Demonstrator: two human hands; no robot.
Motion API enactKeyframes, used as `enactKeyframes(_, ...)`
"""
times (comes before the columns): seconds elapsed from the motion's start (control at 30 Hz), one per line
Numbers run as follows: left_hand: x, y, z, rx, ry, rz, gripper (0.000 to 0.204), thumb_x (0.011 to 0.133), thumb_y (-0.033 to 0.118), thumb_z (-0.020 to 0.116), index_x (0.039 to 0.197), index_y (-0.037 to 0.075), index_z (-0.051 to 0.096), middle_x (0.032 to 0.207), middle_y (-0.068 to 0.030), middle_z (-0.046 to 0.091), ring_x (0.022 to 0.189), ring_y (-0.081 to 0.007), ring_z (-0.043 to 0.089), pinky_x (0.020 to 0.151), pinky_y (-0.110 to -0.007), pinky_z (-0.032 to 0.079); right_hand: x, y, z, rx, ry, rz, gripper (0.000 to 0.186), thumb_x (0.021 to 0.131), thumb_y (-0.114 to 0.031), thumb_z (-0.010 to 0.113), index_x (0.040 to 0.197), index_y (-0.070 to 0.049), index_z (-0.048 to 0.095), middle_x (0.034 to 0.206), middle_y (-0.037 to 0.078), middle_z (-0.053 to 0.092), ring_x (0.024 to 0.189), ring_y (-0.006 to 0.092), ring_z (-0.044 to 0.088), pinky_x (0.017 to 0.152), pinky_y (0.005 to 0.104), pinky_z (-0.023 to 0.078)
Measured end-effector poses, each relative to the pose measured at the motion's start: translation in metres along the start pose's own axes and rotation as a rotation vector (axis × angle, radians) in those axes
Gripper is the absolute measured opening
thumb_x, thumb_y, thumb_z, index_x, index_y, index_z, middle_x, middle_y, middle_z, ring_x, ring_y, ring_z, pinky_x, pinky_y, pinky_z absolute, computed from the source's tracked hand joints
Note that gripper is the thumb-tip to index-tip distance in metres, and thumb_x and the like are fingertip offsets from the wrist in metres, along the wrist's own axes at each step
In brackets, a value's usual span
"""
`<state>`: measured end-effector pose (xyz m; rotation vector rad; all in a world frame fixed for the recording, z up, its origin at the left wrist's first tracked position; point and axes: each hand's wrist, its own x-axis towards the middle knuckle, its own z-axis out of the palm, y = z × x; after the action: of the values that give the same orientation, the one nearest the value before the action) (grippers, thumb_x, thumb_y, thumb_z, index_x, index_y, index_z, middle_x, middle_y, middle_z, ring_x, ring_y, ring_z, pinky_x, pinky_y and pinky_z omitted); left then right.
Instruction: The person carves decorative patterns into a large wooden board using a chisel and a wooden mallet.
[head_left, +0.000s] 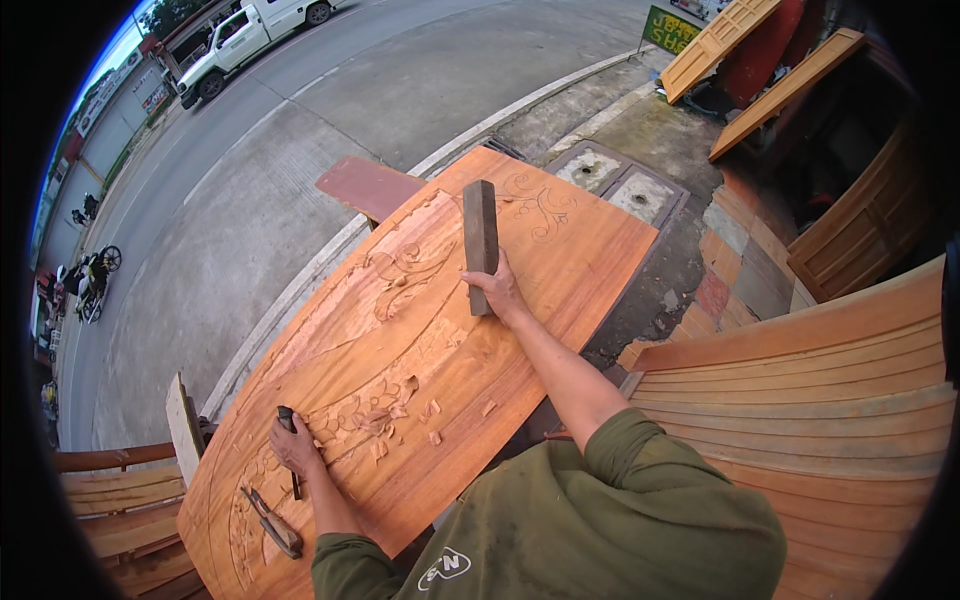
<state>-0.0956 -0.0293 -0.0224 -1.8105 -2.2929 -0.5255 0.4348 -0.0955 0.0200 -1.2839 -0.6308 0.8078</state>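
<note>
My right hand (499,291) is closed round the lower end of a long, dark brown wooden block (480,225), raised over the far part of a carved wooden panel (560,285). My left hand (293,447) grips a chisel (286,418) with a black handle, low over the panel's left part. Its dark blade shows below the fingers, but its tip is hard to make out. Nearer the panel's left end lie hand tools (272,522), one with a wooden handle. Curled wood shavings (378,420) are scattered to the right of my left hand, on carved leaf and scroll patterns.
A reddish-brown board (368,187) juts out beyond the panel's far edge. Slatted woodwork (800,400) stands close on my right, with wooden doors (860,215) farther back. Stacked planks (125,510) are at the lower left. A white pickup (245,40) is on the road beyond the curb.
</note>
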Motion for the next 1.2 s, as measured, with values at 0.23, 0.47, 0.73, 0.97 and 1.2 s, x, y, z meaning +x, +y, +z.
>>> enactKeyframes(0.23, 0.001, -0.001, -0.002, 0.004, -0.020, -0.014, 0.051, 0.099, 0.045, 0.073, 0.135, 0.008, 0.068, 0.129, -0.0141, 0.068, 0.118, -0.0376, 0.064, 0.099, -0.051, 0.052, -0.003, -0.005, 0.003, 0.056, -0.027, 0.013, 0.074, 0.085, -0.021, 0.084, 0.146, 0.001, 0.048, 0.114, 0.011, 0.070, 0.099, 0.0189, 0.067, 0.088, 0.0336, 0.057)
enactKeyframes(0.47, 0.000, 0.000, -0.004, 0.001, -0.021, -0.022, 0.050, 0.100, 0.044, 0.072, 0.135, 0.007, 0.068, 0.128, -0.0152, 0.068, 0.118, -0.0383, 0.064, 0.100, -0.050, 0.052, -0.006, -0.010, 0.005, 0.065, -0.033, 0.033, 0.072, 0.086, -0.019, 0.083, 0.146, 0.000, 0.047, 0.108, 0.010, 0.070, 0.088, 0.0178, 0.068, 0.078, 0.0331, 0.058)
enactKeyframes(0.73, -0.002, 0.005, 0.000, -0.003, -0.005, 0.002, 0.050, 0.100, 0.043, 0.073, 0.135, 0.007, 0.068, 0.128, -0.0159, 0.068, 0.117, -0.0389, 0.064, 0.100, -0.050, 0.052, -0.002, -0.013, -0.001, 0.054, -0.037, 0.000, 0.073, 0.086, -0.019, 0.084, 0.146, -0.001, 0.047, 0.106, 0.010, 0.070, 0.085, 0.0176, 0.068, 0.076, 0.0335, 0.058)
enactKeyframes(0.97, 0.000, -0.004, -0.005, -0.022, 0.041, -0.008, 0.051, 0.097, 0.043, 0.075, 0.132, 0.007, 0.069, 0.129, -0.0150, 0.069, 0.117, -0.0376, 0.065, 0.098, -0.051, 0.053, -0.002, -0.011, 0.010, 0.071, -0.072, 0.048, 0.066, 0.087, -0.016, 0.083, 0.141, -0.003, 0.047, 0.102, 0.009, 0.067, 0.075, 0.0178, 0.068, 0.066, 0.0332, 0.058)
enactKeyframes(1.2, 0.006, 0.007, -0.014, -0.081, 0.055, -0.037, 0.040, 0.093, 0.037, 0.078, 0.117, 0.008, 0.064, 0.115, -0.0132, 0.067, 0.113, -0.0359, 0.063, 0.096, -0.052, 0.051, -0.005, -0.009, 0.008, 0.091, -0.147, 0.079, 0.055, 0.094, -0.022, 0.081, 0.136, -0.006, 0.049, 0.097, 0.006, 0.064, 0.072, 0.0158, 0.066, 0.065, 0.0320, 0.057)
